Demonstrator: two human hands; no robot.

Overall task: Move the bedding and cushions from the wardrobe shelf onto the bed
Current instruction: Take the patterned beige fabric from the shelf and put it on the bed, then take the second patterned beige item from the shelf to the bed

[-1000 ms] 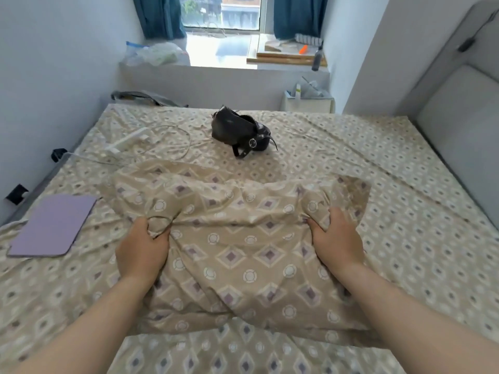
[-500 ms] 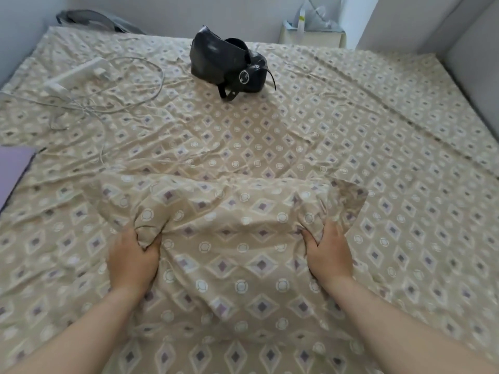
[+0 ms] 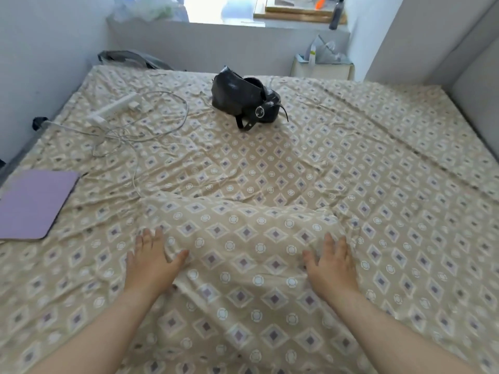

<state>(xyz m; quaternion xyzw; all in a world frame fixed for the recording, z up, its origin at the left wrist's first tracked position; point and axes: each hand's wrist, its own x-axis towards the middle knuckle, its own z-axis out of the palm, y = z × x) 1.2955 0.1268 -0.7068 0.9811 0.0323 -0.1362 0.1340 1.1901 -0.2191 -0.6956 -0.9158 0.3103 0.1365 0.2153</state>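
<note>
A beige pillow [image 3: 243,252] with a diamond-and-circle pattern lies flat on the bed [image 3: 351,157], whose sheet has the same pattern. My left hand [image 3: 151,263] rests open at the pillow's left edge, fingers spread, thumb on the fabric. My right hand [image 3: 330,265] lies open on the pillow's right side, palm down. Neither hand grips anything. The wardrobe shelf is out of view.
A black bag [image 3: 243,99] sits at the middle back of the bed. A white power strip with tangled cables [image 3: 121,114] lies at the back left. A purple tablet case [image 3: 32,203] is at the left edge. Grey walls and a padded headboard [image 3: 475,90] border the bed.
Both hands have let go of the pillow's bunched corners and now lie open on it. The pillow has settled flat on the bed. The view has tilted up.
</note>
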